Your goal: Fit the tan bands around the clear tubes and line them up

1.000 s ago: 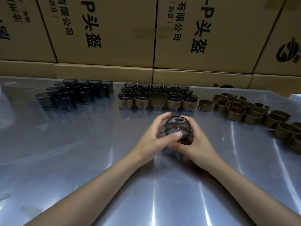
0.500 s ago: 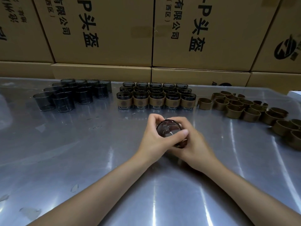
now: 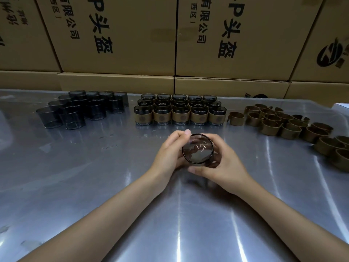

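Both hands hold one clear smoky tube above the middle of the metal table, its round open end tilted toward me. My left hand grips its left side with fingers curled over the rim. My right hand cups its right and lower side; whether a tan band sits under those fingers is hidden. Several banded tubes stand in neat rows behind. Bare tubes cluster at the back left. Loose tan bands lie at the right.
Stacked cardboard boxes with black printing form a wall along the table's far edge. A white object's corner shows at the far right. The table surface is shiny and reflective.
The tube has been turned in my hands, so its open end faces me more fully. My left thumb has come off the front of the rim.
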### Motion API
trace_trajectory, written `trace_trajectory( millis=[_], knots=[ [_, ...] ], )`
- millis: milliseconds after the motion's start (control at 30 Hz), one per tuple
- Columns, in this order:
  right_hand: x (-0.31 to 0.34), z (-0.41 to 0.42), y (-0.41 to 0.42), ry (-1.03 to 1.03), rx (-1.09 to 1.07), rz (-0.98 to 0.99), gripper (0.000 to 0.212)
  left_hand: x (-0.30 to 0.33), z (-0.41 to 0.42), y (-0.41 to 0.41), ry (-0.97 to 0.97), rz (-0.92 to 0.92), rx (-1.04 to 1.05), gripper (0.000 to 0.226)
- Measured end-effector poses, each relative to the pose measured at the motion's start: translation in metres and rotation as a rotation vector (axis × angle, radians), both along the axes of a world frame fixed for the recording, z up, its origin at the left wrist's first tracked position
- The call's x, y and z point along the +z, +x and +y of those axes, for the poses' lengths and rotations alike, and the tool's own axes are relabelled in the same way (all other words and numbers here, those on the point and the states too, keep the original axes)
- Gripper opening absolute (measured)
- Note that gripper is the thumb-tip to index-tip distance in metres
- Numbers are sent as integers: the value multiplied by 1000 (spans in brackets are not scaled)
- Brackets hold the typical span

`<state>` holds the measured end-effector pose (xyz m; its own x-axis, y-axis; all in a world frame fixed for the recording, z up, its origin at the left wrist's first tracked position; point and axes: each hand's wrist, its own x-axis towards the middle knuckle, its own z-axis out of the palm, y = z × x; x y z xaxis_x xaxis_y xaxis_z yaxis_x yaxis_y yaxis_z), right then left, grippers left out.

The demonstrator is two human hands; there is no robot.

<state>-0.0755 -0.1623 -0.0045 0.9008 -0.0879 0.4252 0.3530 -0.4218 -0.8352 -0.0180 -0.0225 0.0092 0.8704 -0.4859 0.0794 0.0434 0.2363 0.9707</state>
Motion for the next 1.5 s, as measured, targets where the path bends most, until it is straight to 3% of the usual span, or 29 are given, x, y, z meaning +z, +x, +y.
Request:
trace_trajectory(
  millis=[100, 267, 500, 667, 867, 933, 1000, 1100, 1167, 1300, 1433, 1500],
  knots=[
    [0, -4, 2, 162, 35, 31, 63, 1, 5, 5, -2, 33, -107, 35],
    [0, -9, 3, 286, 57, 29, 58, -3, 8, 4, 32, -111, -191, 49],
    [-3, -5, 3, 126, 35, -16, 59, -6, -3, -9, 146, -277, 18, 57],
    [1, 4, -6, -190, -53, 0, 61, -9, -10, -14, 181, -275, 180, 45],
    [3, 6, -5, -194, -162, -47, 58, -3, -7, -19, 12, -168, 92, 39],
    [6, 5, -5, -61, -181, -1, 57, -2, -6, -18, -14, -147, 25, 45],
    [9, 3, -5, 206, -134, 65, 56, -4, -6, -18, 21, -217, 22, 51],
    [17, -4, -7, 602, -30, 238, 49, -6, -4, -18, 179, -471, 84, 63],
    [19, -8, -7, 743, 103, 331, 44, -6, -3, -19, 256, -633, 119, 67],
    [22, -9, -9, 780, 294, 466, 38, -5, -2, -20, 160, -634, 148, 63],
    [27, -3, -8, 714, 224, 534, 57, 0, 0, -25, 138, -618, 132, 53],
    [25, 1, -6, 687, 160, 504, 55, 2, -2, -29, 139, -591, 120, 45]
  ],
)
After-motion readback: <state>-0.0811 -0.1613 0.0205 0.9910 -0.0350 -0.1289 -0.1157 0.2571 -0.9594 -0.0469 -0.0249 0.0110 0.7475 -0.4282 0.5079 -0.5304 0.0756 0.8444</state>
